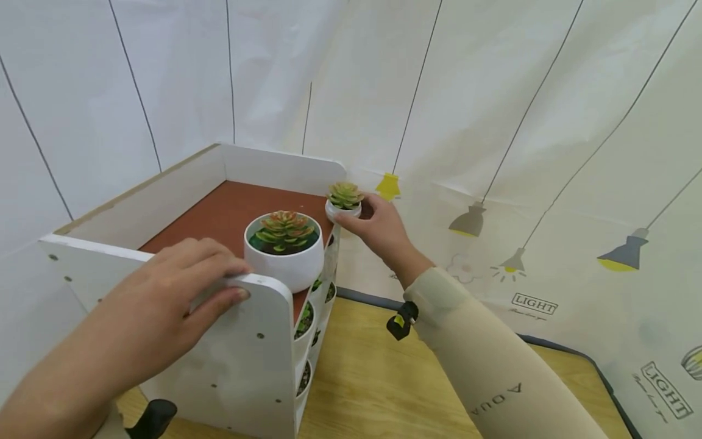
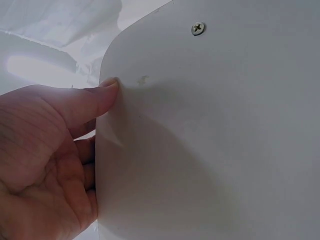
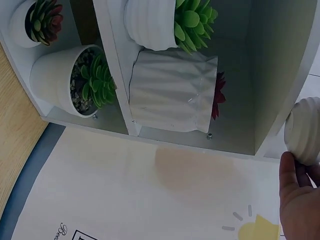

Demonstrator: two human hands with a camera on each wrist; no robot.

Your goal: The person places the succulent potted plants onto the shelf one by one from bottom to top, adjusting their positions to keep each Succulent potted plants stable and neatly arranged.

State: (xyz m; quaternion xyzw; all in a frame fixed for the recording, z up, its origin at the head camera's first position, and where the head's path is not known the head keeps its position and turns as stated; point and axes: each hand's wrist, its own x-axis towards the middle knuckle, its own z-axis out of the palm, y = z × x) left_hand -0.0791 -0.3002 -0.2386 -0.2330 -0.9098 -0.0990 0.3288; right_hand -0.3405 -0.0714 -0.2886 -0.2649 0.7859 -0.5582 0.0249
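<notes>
My right hand [image 1: 381, 225] grips a small potted succulent [image 1: 343, 200] by its white ribbed pot, at the far front corner of the shelf's reddish-brown top [image 1: 263, 201]. Seen from the right wrist, that pot [image 3: 304, 131] is partly cut off by the frame edge, with my thumb against its side. My left hand [image 1: 170, 292] holds the upper edge of the white shelf's near side panel [image 1: 236, 341]; the left wrist view shows the thumb [image 2: 102, 97] on the panel's outer face and the fingers behind it. Close to those fingertips stands a larger succulent in a round white pot [image 1: 285, 262].
Lower compartments hold several potted succulents, among them a white pot with pebbles [image 3: 55, 82] and a crinkled white pot [image 3: 172, 92]. The shelf stands on a wood-grain table [image 1: 378, 378] with a dark edge. Behind hangs a pale sheet printed with lamps [image 1: 493, 152].
</notes>
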